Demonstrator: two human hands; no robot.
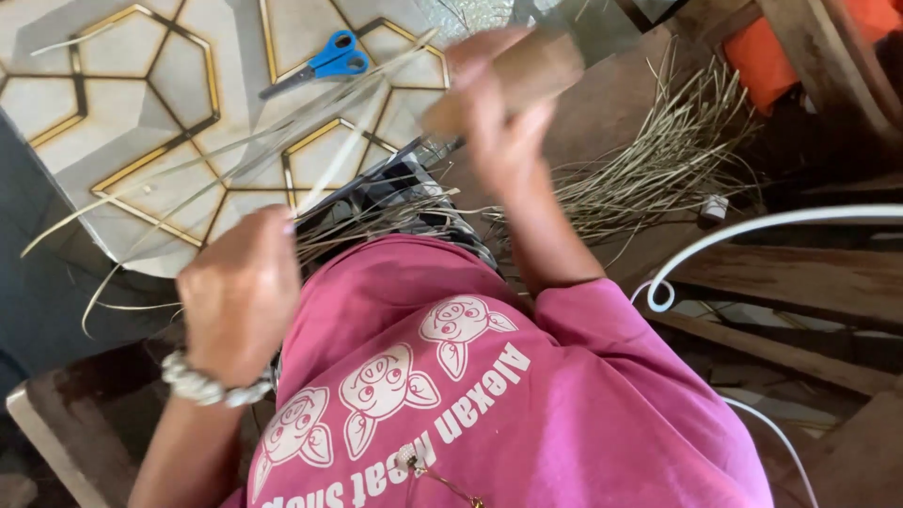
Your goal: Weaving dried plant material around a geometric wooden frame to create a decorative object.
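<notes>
Pale straw strips gripped in both hands over the lap

Pale, thin dried straw strips fan out from the person's lap toward the upper left, crossing above the floor mat. Left hand is a closed fist, fingers curled tight around the near ends of the strips; a white beaded bracelet sits on that wrist. Right hand is raised higher, motion-blurred; it seems wrapped round a tan, cardboard-like cylinder, but exactly how its fingers lie cannot be told through the blur. More strip ends bunch between the two hands, just above the pink printed T-shirt, over a dark woven piece on the lap, mostly hidden.

Blue-handled scissors lie on the white floor mat with gold-edged hexagon pattern, well apart from both hands. A loose heap of the same dried straw lies on the brown wooden floor to the right, near the raised forearm. A white curled wire frame arcs in from the right edge, beside rough wooden planks. Orange fabric shows in the top right corner.
</notes>
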